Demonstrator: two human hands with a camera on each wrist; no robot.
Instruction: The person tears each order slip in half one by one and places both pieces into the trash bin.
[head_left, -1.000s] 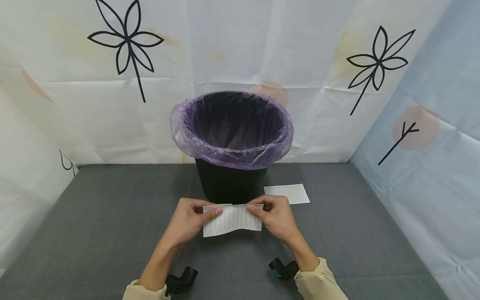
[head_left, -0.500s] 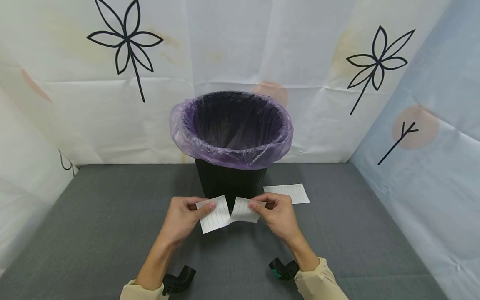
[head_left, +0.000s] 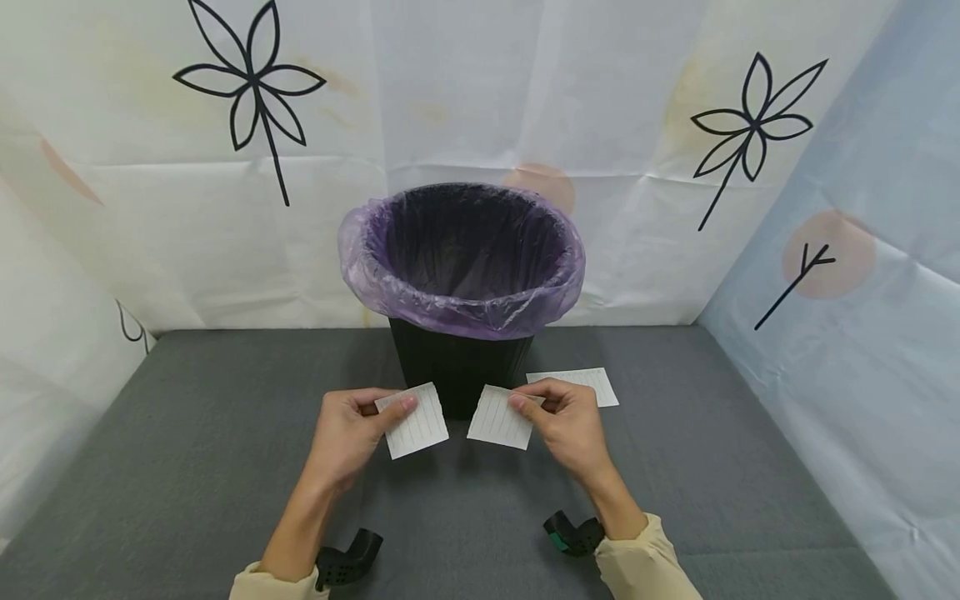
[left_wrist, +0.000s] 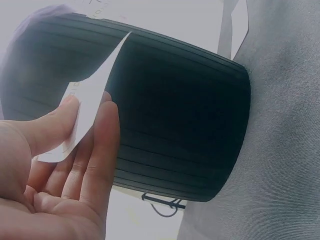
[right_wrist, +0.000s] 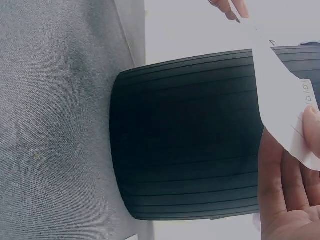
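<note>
Between thumb and fingers, my left hand (head_left: 347,433) pinches a torn half of a lined white paper slip (head_left: 418,423). The matching half, another lined paper piece (head_left: 501,418), is pinched in my right hand (head_left: 572,429). A narrow gap separates the two torn edges. Both halves are held up in front of a black trash bin (head_left: 461,358) lined with a purple plastic bag (head_left: 480,312). In the left wrist view the held piece (left_wrist: 97,102) stands edge-on, slightly bent. The right wrist view shows printed marks along the other piece (right_wrist: 277,100).
A whole lined paper slip (head_left: 585,382) lies on the grey cloth-covered table (head_left: 225,433), right of the bin and partly behind my right hand. White patterned fabric (head_left: 450,100) stands behind the bin, and a bluish sheet (head_left: 862,375) borders the right side.
The single slip held by both hands has torn from its upper edge downward into two separate pieces. My hands have moved apart, the left one leftward, the right one slightly rightward.
</note>
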